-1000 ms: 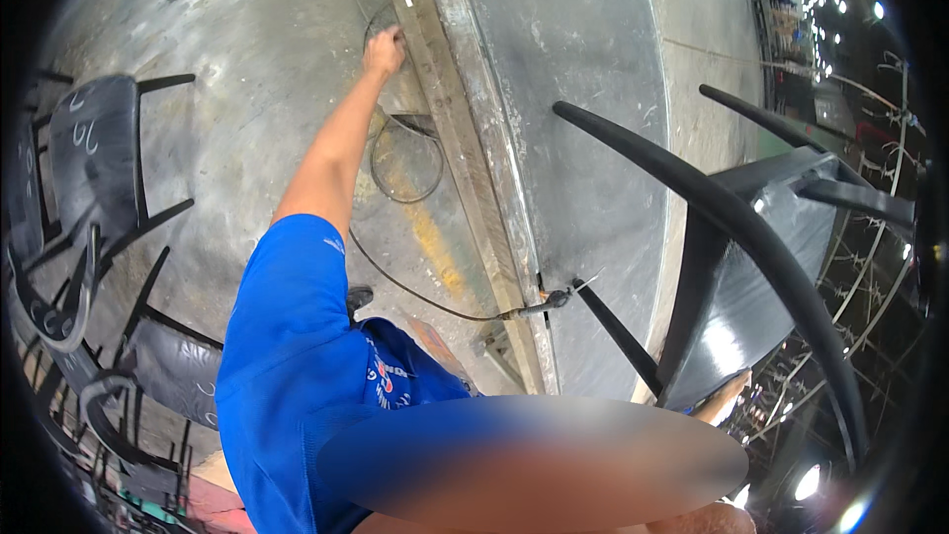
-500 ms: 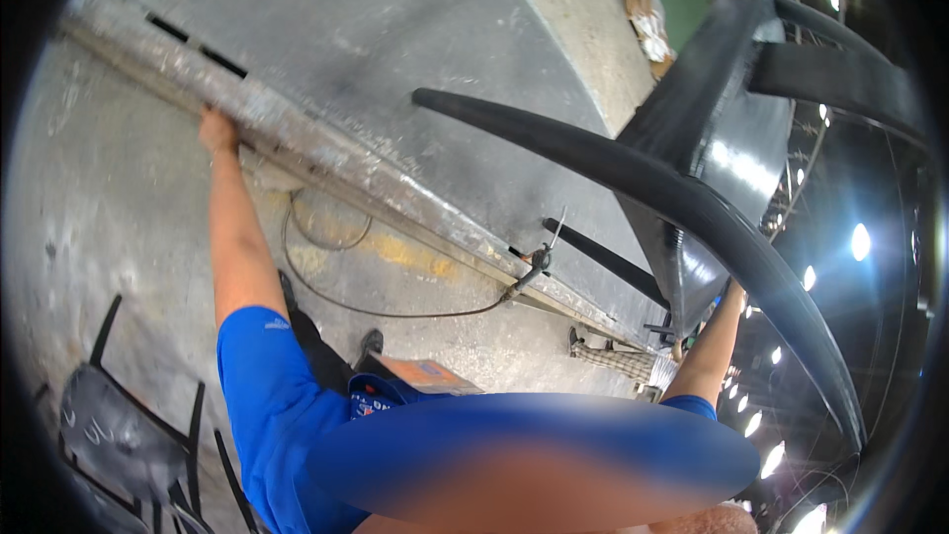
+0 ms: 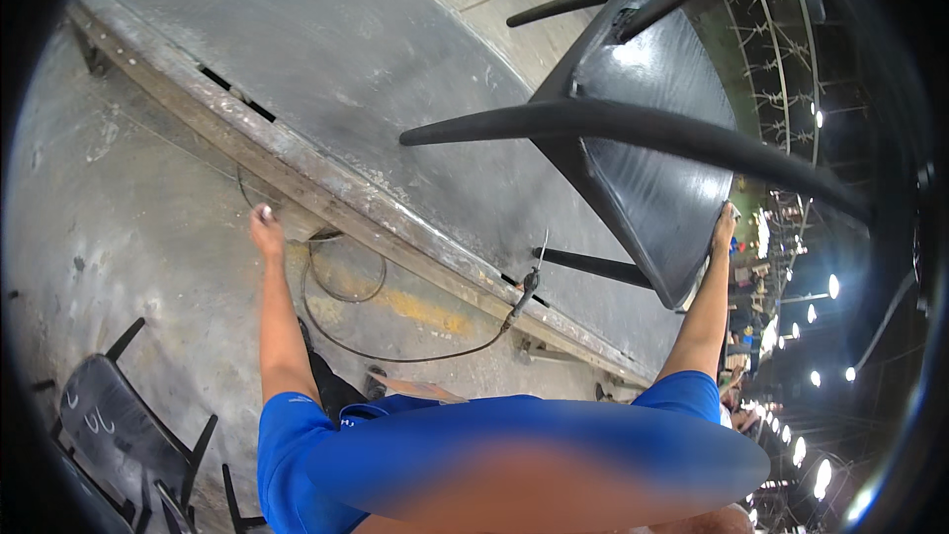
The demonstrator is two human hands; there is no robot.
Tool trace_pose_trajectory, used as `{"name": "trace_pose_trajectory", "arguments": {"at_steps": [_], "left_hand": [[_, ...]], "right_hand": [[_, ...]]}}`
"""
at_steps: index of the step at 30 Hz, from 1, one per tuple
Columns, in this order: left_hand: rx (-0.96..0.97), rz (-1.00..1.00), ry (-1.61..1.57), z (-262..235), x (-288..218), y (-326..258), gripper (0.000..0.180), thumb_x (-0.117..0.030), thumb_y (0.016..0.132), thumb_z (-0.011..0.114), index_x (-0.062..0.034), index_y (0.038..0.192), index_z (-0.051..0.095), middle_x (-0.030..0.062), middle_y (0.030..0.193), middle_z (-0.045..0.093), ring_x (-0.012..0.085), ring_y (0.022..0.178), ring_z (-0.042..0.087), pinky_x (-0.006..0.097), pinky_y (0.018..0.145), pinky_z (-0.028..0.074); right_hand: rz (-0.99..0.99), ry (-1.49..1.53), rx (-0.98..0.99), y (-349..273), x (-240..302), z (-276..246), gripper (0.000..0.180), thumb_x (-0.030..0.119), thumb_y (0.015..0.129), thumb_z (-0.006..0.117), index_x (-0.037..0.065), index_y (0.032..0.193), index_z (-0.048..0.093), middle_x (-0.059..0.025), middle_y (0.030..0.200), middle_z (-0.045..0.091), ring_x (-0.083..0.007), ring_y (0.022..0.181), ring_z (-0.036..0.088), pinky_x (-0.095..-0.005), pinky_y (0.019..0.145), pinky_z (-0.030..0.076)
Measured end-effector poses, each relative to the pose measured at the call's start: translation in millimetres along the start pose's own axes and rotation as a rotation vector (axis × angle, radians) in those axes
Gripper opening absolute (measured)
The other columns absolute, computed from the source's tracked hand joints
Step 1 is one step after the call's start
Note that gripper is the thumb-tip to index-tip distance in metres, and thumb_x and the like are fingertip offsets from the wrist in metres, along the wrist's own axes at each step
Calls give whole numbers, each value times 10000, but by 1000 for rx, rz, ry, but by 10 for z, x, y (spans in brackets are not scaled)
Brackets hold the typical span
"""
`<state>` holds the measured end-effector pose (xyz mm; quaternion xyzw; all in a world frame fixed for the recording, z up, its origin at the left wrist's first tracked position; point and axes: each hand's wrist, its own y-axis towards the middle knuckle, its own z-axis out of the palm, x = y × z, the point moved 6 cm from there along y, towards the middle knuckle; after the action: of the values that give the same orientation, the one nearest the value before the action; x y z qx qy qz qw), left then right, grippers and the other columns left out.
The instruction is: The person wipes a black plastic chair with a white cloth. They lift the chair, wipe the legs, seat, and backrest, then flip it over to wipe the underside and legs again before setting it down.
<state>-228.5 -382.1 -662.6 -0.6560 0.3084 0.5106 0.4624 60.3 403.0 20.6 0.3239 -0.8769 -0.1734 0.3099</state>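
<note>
Black plastic chair (image 3: 652, 168) is up in the air on the right side, flipped so its legs stick out to the left and toward the camera. The right hand (image 3: 723, 229) has it by the seat edge, fingers wrapped on that rim as far as I can tell. The left hand (image 3: 265, 229) is stretched out down toward the concrete floor (image 3: 119, 198), near a loop of thin black cable (image 3: 346, 287) and the long metal rail (image 3: 326, 198); can't tell if those fingers are curled or flat, too small.

Progress-wise, I'd guess one chair is lifted and mid-carry, not set down anywhere yet. More black chairs (image 3: 119, 425) sit at lower left, with pale marks on the seats. No packages or signs I can make out, just bright lamps (image 3: 820, 321) far right.
</note>
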Motion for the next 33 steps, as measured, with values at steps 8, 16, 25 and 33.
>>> {"name": "trace_pose_trajectory", "arguments": {"at_steps": [8,16,25,33], "left_hand": [[284,-12,-170,-129,-855,-1910,228,-32,927,454,-1,1138,537,83,803,609,133,633,617,257,549,516],[250,399,-225,-173,-2817,-3405,209,-83,932,486,9,1100,571,93,854,637,128,710,635,250,621,527],[233,1301,-57,802,-5201,-4270,181,-105,894,517,-24,1054,537,173,1219,527,340,1119,484,411,947,381],[-119,1289,451,2089,-6210,-3443,261,-208,901,472,10,1024,545,205,1210,515,335,1062,490,480,858,382]], "right_hand": [[-16,278,-35,20,283,447,581,433,929,401,-114,1046,560,-232,999,608,-268,942,564,-381,851,417],[86,244,-120,-617,829,323,567,406,936,381,-127,986,569,-341,1028,580,-447,1018,559,-474,862,420],[30,305,-146,-1346,1168,-48,468,351,959,343,-65,1120,484,-335,1050,567,-479,1011,538,-509,864,415],[68,332,-138,-1593,1259,-162,510,360,965,327,-75,1192,462,-324,1138,538,-461,1078,511,-487,906,397]]}}
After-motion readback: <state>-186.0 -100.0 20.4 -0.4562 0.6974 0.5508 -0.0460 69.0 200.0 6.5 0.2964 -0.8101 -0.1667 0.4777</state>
